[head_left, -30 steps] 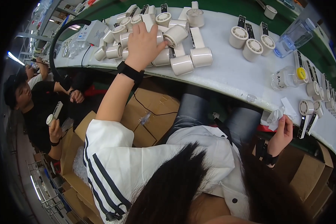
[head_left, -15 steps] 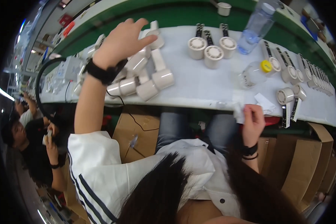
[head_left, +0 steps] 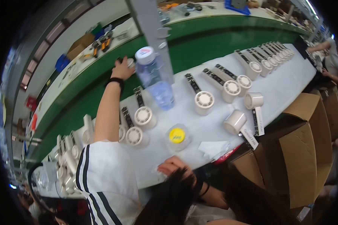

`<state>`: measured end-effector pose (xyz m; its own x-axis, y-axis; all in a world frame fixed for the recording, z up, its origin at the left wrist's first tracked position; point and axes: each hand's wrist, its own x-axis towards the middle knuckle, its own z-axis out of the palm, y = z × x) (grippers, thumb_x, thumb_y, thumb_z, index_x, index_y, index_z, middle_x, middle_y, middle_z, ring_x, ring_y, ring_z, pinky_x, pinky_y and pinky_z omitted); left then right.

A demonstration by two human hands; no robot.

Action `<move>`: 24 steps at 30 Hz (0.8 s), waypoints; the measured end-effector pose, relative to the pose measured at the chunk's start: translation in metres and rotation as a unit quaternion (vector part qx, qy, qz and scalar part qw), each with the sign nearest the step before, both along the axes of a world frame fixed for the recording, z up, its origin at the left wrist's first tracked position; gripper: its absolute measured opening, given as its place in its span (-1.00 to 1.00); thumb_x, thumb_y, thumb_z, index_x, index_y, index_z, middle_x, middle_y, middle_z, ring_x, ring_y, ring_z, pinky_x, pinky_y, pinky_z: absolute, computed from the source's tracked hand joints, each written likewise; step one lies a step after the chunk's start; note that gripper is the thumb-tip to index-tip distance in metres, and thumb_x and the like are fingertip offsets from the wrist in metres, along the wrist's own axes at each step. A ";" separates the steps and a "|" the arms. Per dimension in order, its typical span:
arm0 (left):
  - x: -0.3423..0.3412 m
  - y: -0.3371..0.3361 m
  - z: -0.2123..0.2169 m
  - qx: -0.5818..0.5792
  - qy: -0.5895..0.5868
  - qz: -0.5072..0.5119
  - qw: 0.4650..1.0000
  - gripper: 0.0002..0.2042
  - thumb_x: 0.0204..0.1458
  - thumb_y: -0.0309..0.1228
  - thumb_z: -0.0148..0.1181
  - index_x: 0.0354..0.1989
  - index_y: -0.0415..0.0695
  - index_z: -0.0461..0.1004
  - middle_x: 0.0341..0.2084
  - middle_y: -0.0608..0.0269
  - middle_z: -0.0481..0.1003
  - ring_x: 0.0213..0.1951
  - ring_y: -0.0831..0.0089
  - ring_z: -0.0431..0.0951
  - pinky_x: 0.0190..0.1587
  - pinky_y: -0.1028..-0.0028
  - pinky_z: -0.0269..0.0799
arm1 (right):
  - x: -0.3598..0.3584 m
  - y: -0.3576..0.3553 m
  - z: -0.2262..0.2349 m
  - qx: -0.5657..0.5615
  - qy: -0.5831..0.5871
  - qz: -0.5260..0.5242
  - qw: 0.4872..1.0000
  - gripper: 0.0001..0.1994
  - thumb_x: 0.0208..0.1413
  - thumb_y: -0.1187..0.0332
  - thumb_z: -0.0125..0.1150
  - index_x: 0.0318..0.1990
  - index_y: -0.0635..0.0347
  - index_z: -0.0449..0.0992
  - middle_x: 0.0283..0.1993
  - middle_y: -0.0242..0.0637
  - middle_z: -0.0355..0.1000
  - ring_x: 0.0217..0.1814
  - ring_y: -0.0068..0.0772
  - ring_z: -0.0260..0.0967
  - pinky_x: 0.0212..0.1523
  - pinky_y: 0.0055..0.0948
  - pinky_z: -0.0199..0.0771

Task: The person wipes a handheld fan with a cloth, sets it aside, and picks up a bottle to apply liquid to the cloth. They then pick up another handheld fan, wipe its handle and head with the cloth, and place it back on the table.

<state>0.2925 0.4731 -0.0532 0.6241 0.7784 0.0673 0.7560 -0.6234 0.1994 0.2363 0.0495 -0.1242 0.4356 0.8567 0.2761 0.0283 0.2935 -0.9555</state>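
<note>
Five left fingers (head_left: 121,66) (curled) around small white fan (head_left: 130,62).

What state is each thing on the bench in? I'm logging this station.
Left hand: stretched out to the green belt, on a small white piece.
Right hand: resting at the table's near edge.
Water bottle: upright, capped.
Clear jar: yellow lid on.
Two near fans: lying on their sides.
Cardboard box: open.

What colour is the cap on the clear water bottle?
White, on the water bottle; clearest in the head view.
</note>
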 end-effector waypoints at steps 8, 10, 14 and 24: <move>-0.038 0.031 0.008 0.056 -0.035 -0.006 0.998 -0.67 -0.26 -0.31 0.20 -0.26 -0.12 0.39 -0.38 -0.04 0.48 -0.19 -0.02 0.43 -0.10 0.23 0.36 | 0.003 0.014 0.030 0.029 -0.239 -0.043 0.970 -0.85 -0.13 0.51 0.28 -0.35 0.27 0.49 -0.44 -0.24 0.31 -0.39 -0.27 0.30 -0.41 -0.45 0.34; -0.062 -0.005 0.050 0.056 -0.116 -0.001 0.992 -0.76 -0.25 -0.32 0.17 -0.36 -0.14 0.43 -0.49 0.04 0.49 -0.30 0.05 0.47 -0.20 0.26 0.37 | 0.005 0.011 0.035 0.023 -0.255 -0.029 0.966 -0.86 -0.13 0.50 0.28 -0.36 0.27 0.49 -0.42 -0.23 0.32 -0.39 -0.26 0.29 -0.39 -0.43 0.34; -0.140 -0.102 0.139 -0.042 -0.329 0.022 0.943 -0.80 -0.16 -0.34 0.11 -0.35 -0.16 0.40 -0.53 0.16 0.46 -0.43 0.31 0.46 -0.32 0.42 0.35 | 0.000 0.004 0.051 0.034 -0.356 -0.034 0.933 -0.85 -0.13 0.50 0.25 -0.34 0.25 0.50 -0.37 -0.21 0.33 -0.33 -0.21 0.29 -0.34 -0.38 0.35; -0.274 -0.355 0.152 -0.083 -0.473 0.071 0.874 -0.91 0.11 -0.44 -0.03 -0.36 -0.20 0.29 -0.53 0.43 0.28 -0.48 0.65 0.23 -0.40 0.64 0.18 | -0.025 -0.016 0.117 0.001 -0.137 0.052 0.989 -0.82 -0.09 0.57 0.21 -0.27 0.19 0.52 -0.25 -0.22 0.35 -0.28 -0.32 0.31 -0.29 -0.53 0.33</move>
